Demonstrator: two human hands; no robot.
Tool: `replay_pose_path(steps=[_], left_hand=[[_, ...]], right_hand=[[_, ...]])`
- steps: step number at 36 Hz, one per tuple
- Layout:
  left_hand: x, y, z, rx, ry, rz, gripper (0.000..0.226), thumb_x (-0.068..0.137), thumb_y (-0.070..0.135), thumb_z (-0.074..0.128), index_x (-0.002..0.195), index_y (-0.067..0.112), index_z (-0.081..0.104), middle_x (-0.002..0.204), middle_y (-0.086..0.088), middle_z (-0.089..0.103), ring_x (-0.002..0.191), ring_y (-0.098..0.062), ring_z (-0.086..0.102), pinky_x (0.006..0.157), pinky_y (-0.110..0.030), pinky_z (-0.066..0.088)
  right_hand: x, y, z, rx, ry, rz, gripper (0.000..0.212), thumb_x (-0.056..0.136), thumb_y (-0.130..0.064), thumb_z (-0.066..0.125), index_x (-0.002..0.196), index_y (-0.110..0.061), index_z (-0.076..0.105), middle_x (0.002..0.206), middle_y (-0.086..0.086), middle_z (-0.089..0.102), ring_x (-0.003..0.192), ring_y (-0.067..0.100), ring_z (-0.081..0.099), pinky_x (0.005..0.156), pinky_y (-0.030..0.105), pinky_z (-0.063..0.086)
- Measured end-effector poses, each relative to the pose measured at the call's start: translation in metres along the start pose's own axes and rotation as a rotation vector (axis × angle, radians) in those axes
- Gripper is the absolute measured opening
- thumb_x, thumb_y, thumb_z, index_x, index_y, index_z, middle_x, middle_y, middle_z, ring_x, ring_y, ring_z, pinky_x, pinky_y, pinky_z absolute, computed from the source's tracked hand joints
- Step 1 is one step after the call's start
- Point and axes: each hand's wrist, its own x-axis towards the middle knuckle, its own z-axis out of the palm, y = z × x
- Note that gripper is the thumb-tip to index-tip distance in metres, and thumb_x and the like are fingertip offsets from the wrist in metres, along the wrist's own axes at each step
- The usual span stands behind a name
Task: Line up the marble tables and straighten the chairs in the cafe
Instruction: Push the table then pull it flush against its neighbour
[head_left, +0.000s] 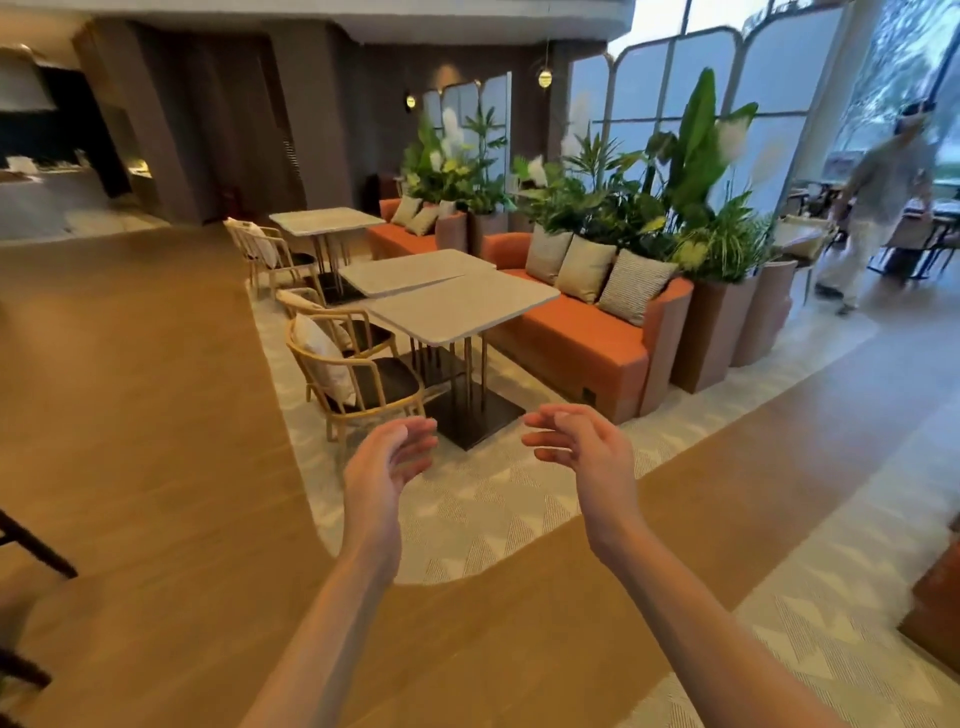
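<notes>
Your left hand (387, 457) and right hand (579, 447) are both up in front of you, fingers loose and curled a little, holding nothing. They are over the floor, well apart from any table. Just past your hands is the nearest marble table (462, 306), on thin gold legs with a dark flat base. Its top looks turned a bit next to the second marble table (415, 270) behind it; the two tops touch or almost touch at one corner, and their edges do not run in one line. I think this is the step to start with. Walk up close first. Put one hand on each side of the near top, hold the edge firmly, and turn it slowly until its edge matches the next one. It will likely be heavy, so slide it, don't lift. On the left, two wooden chairs (358, 379) with cushions sit at a slant and need turning to face the tables. On the right is the orange sofa (571, 338). Farther back stands a third marble table (324, 221) with more chairs.
</notes>
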Motion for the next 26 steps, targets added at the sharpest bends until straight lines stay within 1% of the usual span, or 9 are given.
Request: replay_pose_path(steps=[2, 6, 13, 16, 19, 21, 22, 23, 26], left_hand=[[0.051, -0.003, 0.010, 0.017, -0.004, -0.004, 0.033, 0.106, 0.014, 0.041, 0.109, 0.004, 0.072, 0.112, -0.017, 0.074, 0.110, -0.036, 0.067, 0.097, -0.049, 0.052], [0.143, -0.008, 0.028, 0.007, -0.015, -0.038, 0.029, 0.104, 0.014, 0.045, 0.106, 0.005, 0.073, 0.112, -0.018, 0.074, 0.109, -0.035, 0.068, 0.097, -0.050, 0.052], [0.285, -0.051, 0.043, 0.031, -0.029, -0.063, 0.030, 0.104, 0.016, 0.046, 0.099, 0.012, 0.076, 0.110, -0.016, 0.075, 0.107, -0.033, 0.069, 0.093, -0.047, 0.055], [0.360, -0.085, 0.053, 0.034, 0.018, -0.059, 0.031, 0.103, 0.016, 0.046, 0.097, 0.013, 0.077, 0.105, -0.011, 0.077, 0.102, -0.027, 0.071, 0.084, -0.039, 0.056], [0.428, -0.109, 0.067, 0.031, 0.065, -0.064, 0.029, 0.103, 0.017, 0.048, 0.099, 0.010, 0.076, 0.101, -0.010, 0.078, 0.092, -0.019, 0.074, 0.079, -0.034, 0.058], [0.485, -0.127, 0.085, 0.010, 0.115, -0.083, 0.028, 0.102, 0.017, 0.049, 0.098, 0.009, 0.075, 0.100, -0.010, 0.078, 0.089, -0.017, 0.074, 0.073, -0.029, 0.059], [0.497, -0.129, 0.091, -0.001, 0.134, -0.102, 0.027, 0.102, 0.017, 0.049, 0.099, 0.008, 0.075, 0.101, -0.010, 0.078, 0.090, -0.017, 0.074, 0.070, -0.028, 0.060], [0.521, -0.133, 0.101, -0.006, 0.148, -0.119, 0.027, 0.102, 0.017, 0.050, 0.101, 0.007, 0.074, 0.101, -0.010, 0.078, 0.092, -0.018, 0.074, 0.070, -0.028, 0.060], [0.585, -0.149, 0.128, -0.006, 0.176, -0.116, 0.026, 0.101, 0.018, 0.050, 0.103, 0.007, 0.074, 0.101, -0.009, 0.078, 0.096, -0.020, 0.073, 0.078, -0.032, 0.060]], right_hand=[[0.044, 0.004, 0.018, 0.006, 0.013, -0.001, 0.027, 0.105, -0.015, 0.048, 0.109, -0.006, 0.073, 0.101, 0.010, 0.078, 0.093, 0.026, 0.074, 0.082, 0.036, 0.057], [0.127, 0.014, 0.044, 0.028, 0.038, 0.012, 0.025, 0.104, -0.013, 0.049, 0.105, -0.007, 0.073, 0.100, 0.011, 0.078, 0.094, 0.031, 0.073, 0.085, 0.041, 0.056], [0.267, 0.055, 0.071, 0.039, 0.057, 0.044, 0.025, 0.104, -0.011, 0.049, 0.102, -0.006, 0.073, 0.099, 0.013, 0.077, 0.087, 0.025, 0.072, 0.083, 0.041, 0.055], [0.350, 0.089, 0.083, 0.039, 0.036, 0.064, 0.025, 0.104, -0.011, 0.049, 0.103, -0.004, 0.073, 0.099, 0.013, 0.078, 0.089, 0.027, 0.072, 0.085, 0.043, 0.055], [0.427, 0.115, 0.097, 0.044, 0.017, 0.089, 0.026, 0.104, -0.012, 0.050, 0.108, -0.002, 0.073, 0.101, 0.014, 0.078, 0.095, 0.031, 0.073, 0.086, 0.042, 0.055], [0.493, 0.131, 0.106, 0.043, -0.016, 0.109, 0.026, 0.103, -0.012, 0.049, 0.110, -0.001, 0.072, 0.103, 0.014, 0.077, 0.097, 0.033, 0.073, 0.086, 0.041, 0.056], [0.506, 0.134, 0.109, 0.038, -0.021, 0.122, 0.027, 0.103, -0.011, 0.049, 0.111, 0.000, 0.072, 0.103, 0.015, 0.077, 0.097, 0.033, 0.072, 0.086, 0.040, 0.056], [0.533, 0.138, 0.113, 0.037, -0.031, 0.136, 0.027, 0.103, -0.011, 0.049, 0.110, 0.000, 0.072, 0.103, 0.014, 0.077, 0.097, 0.033, 0.072, 0.085, 0.039, 0.055], [0.605, 0.146, 0.122, 0.041, -0.080, 0.157, 0.025, 0.103, -0.012, 0.050, 0.109, -0.001, 0.072, 0.103, 0.015, 0.077, 0.094, 0.029, 0.072, 0.084, 0.037, 0.054]])
